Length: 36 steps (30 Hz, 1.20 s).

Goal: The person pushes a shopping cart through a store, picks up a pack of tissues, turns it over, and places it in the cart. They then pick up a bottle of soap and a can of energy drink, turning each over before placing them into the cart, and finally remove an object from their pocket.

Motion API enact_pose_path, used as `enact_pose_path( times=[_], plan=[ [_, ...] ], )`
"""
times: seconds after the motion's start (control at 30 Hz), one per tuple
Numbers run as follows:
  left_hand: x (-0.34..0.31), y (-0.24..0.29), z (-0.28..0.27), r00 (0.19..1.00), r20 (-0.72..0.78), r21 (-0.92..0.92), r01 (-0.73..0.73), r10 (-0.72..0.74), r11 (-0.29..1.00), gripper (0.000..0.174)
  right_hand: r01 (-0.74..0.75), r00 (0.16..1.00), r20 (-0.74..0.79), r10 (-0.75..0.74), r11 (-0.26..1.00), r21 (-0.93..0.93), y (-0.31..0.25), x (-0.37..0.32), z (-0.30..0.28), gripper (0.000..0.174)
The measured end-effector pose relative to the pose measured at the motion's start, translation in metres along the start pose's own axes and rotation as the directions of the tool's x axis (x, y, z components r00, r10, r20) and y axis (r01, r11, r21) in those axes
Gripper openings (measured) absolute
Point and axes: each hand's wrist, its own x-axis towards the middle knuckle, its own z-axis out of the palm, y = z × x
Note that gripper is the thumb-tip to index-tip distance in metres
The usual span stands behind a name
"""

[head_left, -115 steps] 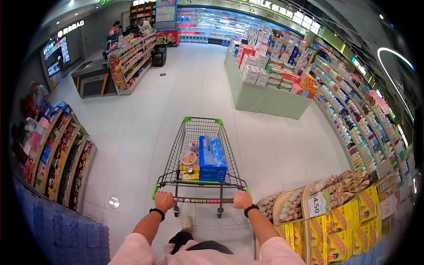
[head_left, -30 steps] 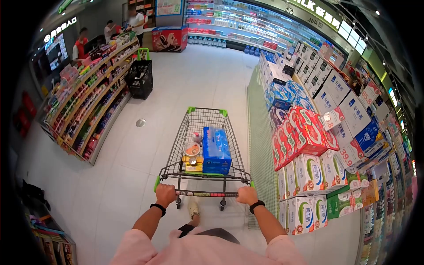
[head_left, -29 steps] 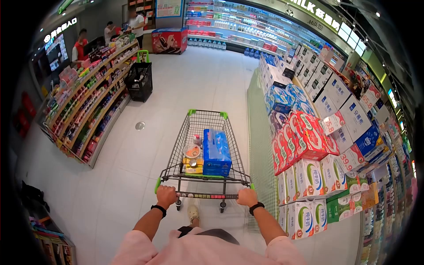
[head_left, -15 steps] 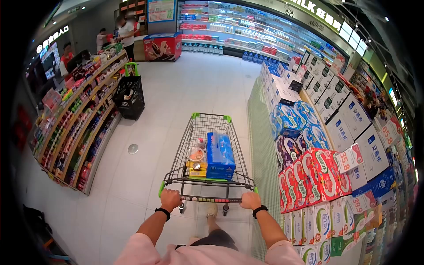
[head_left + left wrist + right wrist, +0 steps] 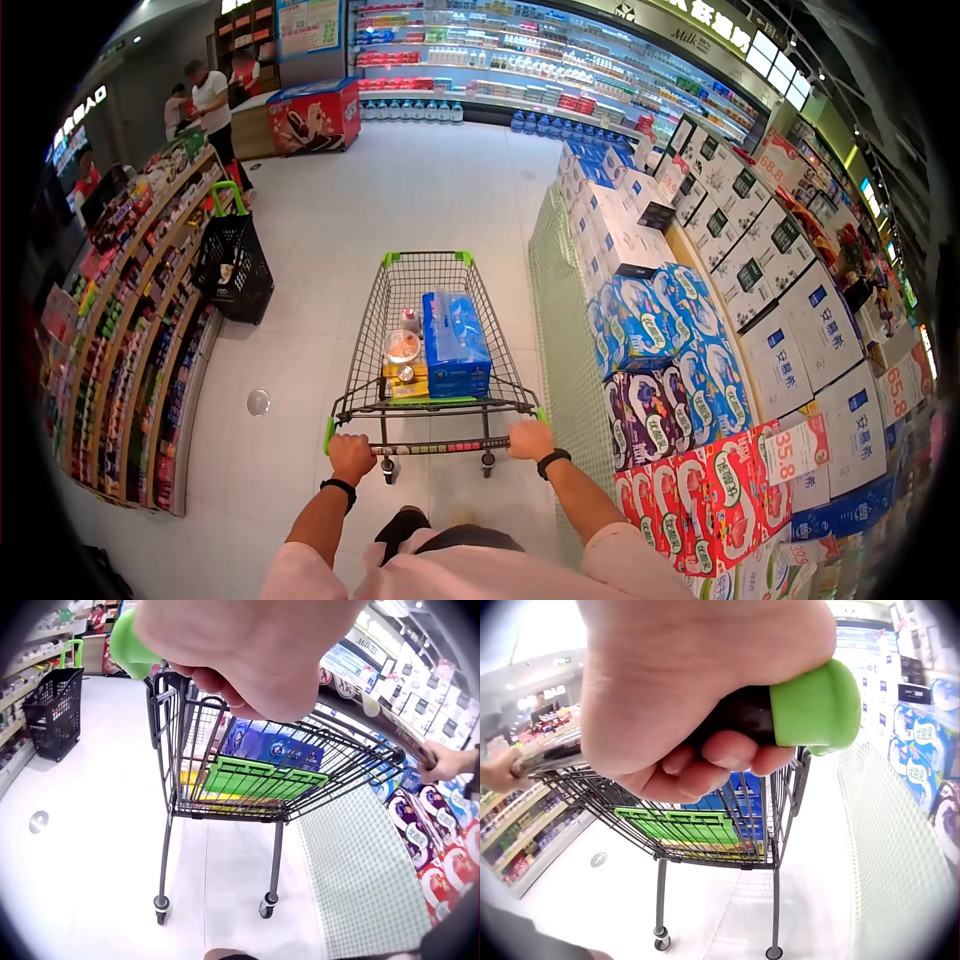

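Observation:
Both hands grip the handle bar (image 5: 441,448) of a black wire shopping cart with green corners. My left hand (image 5: 352,458) holds the bar's left end, and my right hand (image 5: 531,440) its right end. In the right wrist view, curled fingers (image 5: 731,748) wrap the dark bar beside its green end cap (image 5: 815,705). Inside the cart, a blue plastic-wrapped pack (image 5: 458,350) lies on the right. Left of it are a round tub with orange contents (image 5: 403,346), a small pink-capped bottle (image 5: 410,321) and yellow packs (image 5: 408,387).
To the left stand a curved shelf of small goods (image 5: 140,350) and a black shopping basket (image 5: 235,270) with a green handle. A display of boxed milk drinks (image 5: 730,470) with a checkered side (image 5: 565,330) runs along the right. Ahead are a drinks fridge (image 5: 500,75), a freezer chest (image 5: 315,117) and people (image 5: 208,100).
The cart has rolled forward with both hands still gripping its bar. The basket, left shelf and milk display have come nearer, and the view has turned slightly right.

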Motion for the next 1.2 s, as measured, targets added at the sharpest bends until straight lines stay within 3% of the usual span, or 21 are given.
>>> enact_pose_path(
  times=[0.33, 0.57, 0.93, 1.2],
  plan=[
    [0.244, -0.042, 0.019, 0.993, -0.11, -0.043, -0.046, 0.041, 0.998, 0.026, 0.01, 0.999, -0.039, -0.011, 0.999, -0.031, 0.052, 0.215, -0.094, 0.024],
    [0.406, -0.071, 0.031, 0.999, 0.009, -0.039, -0.045, 0.046, 0.998, 0.022, -0.027, 0.999, -0.028, 0.026, 0.999, -0.026, 0.084, 0.358, -0.151, 0.024],
    [0.638, -0.091, 0.054, 0.993, -0.114, -0.043, -0.044, 0.038, 0.998, 0.018, -0.031, 0.999, 0.008, 0.031, 0.999, -0.02, 0.157, 0.575, -0.259, 0.024],
    [0.802, -0.104, 0.063, 0.999, -0.026, -0.027, 0.04, -0.041, 0.999, 0.025, 0.09, 0.996, 0.009, -0.09, 0.993, -0.081, 0.209, 0.744, -0.334, 0.02]
  ],
)
